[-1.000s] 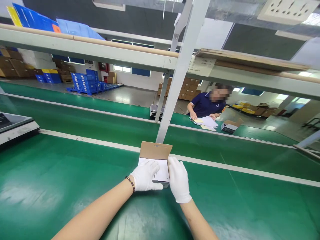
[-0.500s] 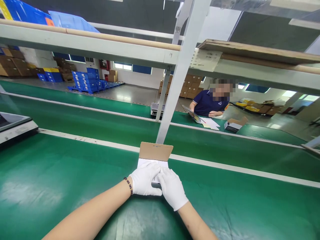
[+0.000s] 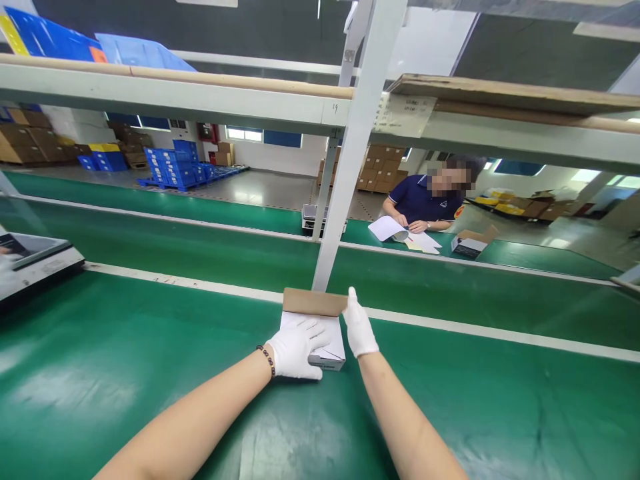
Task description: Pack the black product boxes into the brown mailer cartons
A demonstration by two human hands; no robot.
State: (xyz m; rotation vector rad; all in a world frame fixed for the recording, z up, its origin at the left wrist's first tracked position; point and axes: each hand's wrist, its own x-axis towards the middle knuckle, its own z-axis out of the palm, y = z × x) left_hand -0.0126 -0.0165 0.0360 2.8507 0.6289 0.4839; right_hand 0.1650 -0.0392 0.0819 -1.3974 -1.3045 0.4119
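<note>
At far left stood a scale (image 3: 47, 268). The gloved left hand (image 3: 296, 350) lay spread, clutching nothing, on a white-topped box (image 3: 336, 344) on the green table (image 3: 480, 387), its brown flap (image 3: 315, 303) raised. Whether the right hand (image 3: 359, 327), at the flap's edge, pinched it, I couldn't tell. Farther right, a co-worker (image 3: 425, 200) bent over papers (image 3: 385, 228).

The white-gloved left hand (image 3: 299, 348) lies flat, palm down, its fingers spread and thumb held well apart. The white-gloved right hand (image 3: 359, 327) points forward, its grip unclear. The bare left forearm (image 3: 195, 417) and bare right forearm (image 3: 400, 413) reach forward, converging toward the hands.
</note>
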